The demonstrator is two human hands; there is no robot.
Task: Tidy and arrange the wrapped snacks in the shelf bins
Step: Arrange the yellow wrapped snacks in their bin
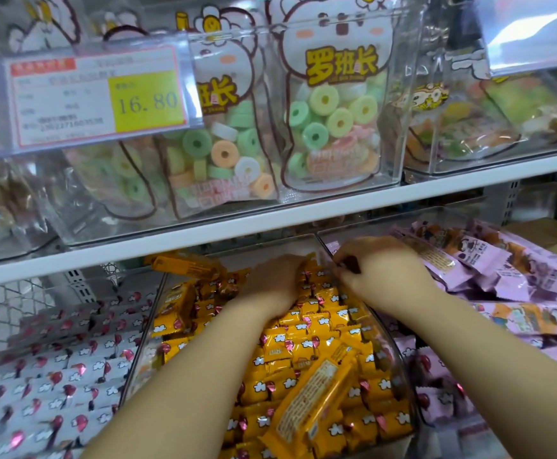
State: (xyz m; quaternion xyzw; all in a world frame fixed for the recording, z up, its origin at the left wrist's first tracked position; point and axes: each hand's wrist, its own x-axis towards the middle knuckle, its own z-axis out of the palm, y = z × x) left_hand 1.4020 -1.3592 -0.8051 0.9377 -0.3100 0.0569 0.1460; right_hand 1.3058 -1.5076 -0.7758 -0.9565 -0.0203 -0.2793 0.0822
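Observation:
A clear bin (390, 339) in the middle of the lower shelf is heaped with small yellow wrapped snacks (303, 342). My left hand (270, 283) reaches into the back of this heap, its fingers bent down round some yellow snacks and its fingertips hidden. My right hand (383, 270) sits at the bin's right wall with curled fingers, pinching what looks like a small dark wrapped snack (350, 264). A longer yellow bar (317, 402) lies slanted on top of the heap at the front.
Pink wrapped snacks (502, 270) fill the bin on the right, and white wrapped snacks (55, 376) fill the one on the left. The white shelf edge (303, 217) runs just above my hands. Over it stand bags of ring candy (333, 120) and a price tag (98, 94).

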